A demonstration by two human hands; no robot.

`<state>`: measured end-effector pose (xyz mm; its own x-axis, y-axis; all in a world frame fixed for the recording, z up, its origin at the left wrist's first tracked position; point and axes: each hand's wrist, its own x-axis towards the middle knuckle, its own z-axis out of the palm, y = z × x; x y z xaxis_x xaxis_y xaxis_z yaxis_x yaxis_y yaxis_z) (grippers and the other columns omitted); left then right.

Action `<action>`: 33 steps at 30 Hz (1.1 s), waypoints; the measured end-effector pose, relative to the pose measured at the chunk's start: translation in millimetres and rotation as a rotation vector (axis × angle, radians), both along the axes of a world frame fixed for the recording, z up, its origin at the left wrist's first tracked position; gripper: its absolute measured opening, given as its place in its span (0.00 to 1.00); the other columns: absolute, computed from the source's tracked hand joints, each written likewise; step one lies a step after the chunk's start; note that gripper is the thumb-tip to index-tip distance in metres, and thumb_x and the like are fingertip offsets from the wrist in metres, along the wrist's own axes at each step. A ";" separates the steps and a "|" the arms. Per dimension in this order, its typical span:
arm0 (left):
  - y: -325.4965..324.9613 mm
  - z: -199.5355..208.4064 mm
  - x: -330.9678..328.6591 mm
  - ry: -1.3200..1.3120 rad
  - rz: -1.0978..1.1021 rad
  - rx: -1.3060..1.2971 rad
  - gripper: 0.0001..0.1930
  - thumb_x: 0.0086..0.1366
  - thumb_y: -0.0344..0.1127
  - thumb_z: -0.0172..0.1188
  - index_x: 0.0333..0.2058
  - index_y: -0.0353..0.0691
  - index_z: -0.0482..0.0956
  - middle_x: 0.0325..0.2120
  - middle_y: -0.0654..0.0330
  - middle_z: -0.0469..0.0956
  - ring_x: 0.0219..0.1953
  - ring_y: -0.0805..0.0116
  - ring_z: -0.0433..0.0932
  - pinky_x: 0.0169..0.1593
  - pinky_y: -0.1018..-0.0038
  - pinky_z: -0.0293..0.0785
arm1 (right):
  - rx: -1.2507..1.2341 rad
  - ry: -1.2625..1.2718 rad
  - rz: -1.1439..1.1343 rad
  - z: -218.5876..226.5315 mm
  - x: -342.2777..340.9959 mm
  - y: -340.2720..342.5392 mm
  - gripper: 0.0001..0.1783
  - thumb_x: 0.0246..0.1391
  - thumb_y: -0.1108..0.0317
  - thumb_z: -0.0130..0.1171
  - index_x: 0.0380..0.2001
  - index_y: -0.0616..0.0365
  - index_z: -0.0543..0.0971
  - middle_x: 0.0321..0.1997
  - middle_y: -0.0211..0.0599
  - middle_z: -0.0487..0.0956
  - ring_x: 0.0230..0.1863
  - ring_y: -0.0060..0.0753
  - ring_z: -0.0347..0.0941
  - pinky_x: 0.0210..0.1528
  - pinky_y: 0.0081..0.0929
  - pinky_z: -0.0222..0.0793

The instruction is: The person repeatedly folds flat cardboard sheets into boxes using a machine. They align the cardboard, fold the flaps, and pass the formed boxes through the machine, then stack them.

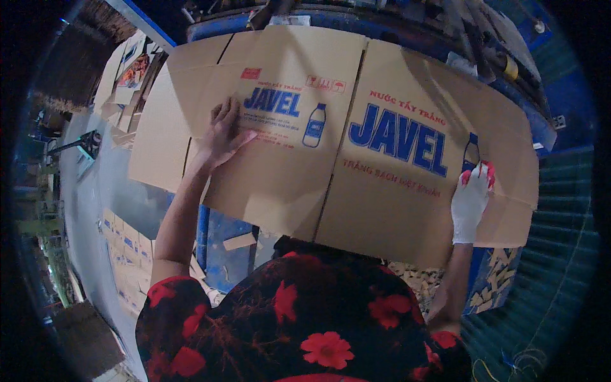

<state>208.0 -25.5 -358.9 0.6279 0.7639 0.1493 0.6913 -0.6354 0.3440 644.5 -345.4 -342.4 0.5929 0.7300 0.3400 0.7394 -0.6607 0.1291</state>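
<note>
A large flattened cardboard box sheet (273,178), brown with blue and red print and bottle pictures, spans the area before me, with fold lines between its panels. On its left printed panel rests my bare left hand (223,137), open, fingers apart and thumb stretched toward the print. My right hand (471,197) wears a white glove with red at the fingertips. It lies over the right part of the sheet, beside the printed bottle, its fingers bent together. What they hold, if anything, is too small to make out.
Blue machinery (216,28) with metal bars runs along the far edge. Below the sheet, cardboard offcuts (496,277) are heaped at the right. More printed cardboard (130,248) stands on the floor at left, and a corrugated green surface (554,254) lies at right.
</note>
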 end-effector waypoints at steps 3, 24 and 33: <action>5.2 0.5 4.6 0.011 -0.016 -0.002 0.48 0.54 0.62 0.60 0.61 0.28 0.57 0.61 0.36 0.56 0.64 0.38 0.52 0.65 0.54 0.51 | -0.029 0.079 -0.023 2.4 -3.9 2.7 0.25 0.59 0.63 0.50 0.56 0.66 0.66 0.62 0.53 0.65 0.64 0.54 0.57 0.64 0.47 0.54; -100.6 48.6 -1.8 -0.069 -0.302 0.380 0.24 0.59 0.33 0.51 0.56 0.45 0.72 0.56 0.53 0.71 0.57 0.44 0.67 0.60 0.49 0.59 | -0.392 0.125 0.665 69.4 -75.0 -53.3 0.38 0.40 0.64 0.64 0.58 0.62 0.66 0.54 0.47 0.67 0.59 0.58 0.61 0.62 0.50 0.56; -48.0 42.1 46.4 -0.140 -0.318 0.288 0.25 0.59 0.33 0.47 0.57 0.42 0.70 0.58 0.53 0.68 0.60 0.45 0.65 0.63 0.48 0.55 | -0.265 0.068 0.653 38.8 -16.5 -2.3 0.36 0.41 0.72 0.62 0.57 0.58 0.66 0.52 0.43 0.69 0.55 0.51 0.64 0.61 0.46 0.59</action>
<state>254.3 -73.5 -316.8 0.7831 0.4512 0.4280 0.4056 -0.8922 0.1984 628.0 -347.8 -303.6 0.0189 0.9967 0.0795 0.9859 -0.0318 0.1642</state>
